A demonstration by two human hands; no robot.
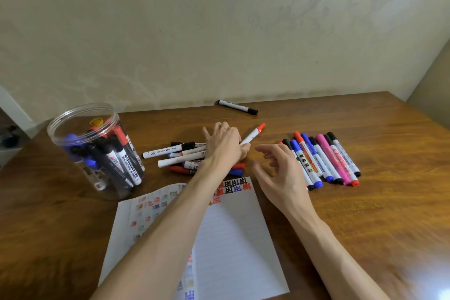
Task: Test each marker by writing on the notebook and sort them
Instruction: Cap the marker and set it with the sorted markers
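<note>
Wooden worktop (365, 202) under a pale wall. Left hand (225, 146) over the loose marker pile (180, 157), fingers pinching a red-capped marker (253, 134) tilted up beside it. Right hand (280, 170) hovering alongside, fingers loose, holding nothing, just past the open notebook (233, 226).

Brown wood-grain table (365, 214) pretty much fills the lower half. A clear plastic jar (107, 190) stands on its left side. Behind the table there's a beige wall (170, 31) with faint swirly embossing, and off the table's left edge a white trim strip (14, 107) plus some blurry clutter.
</note>
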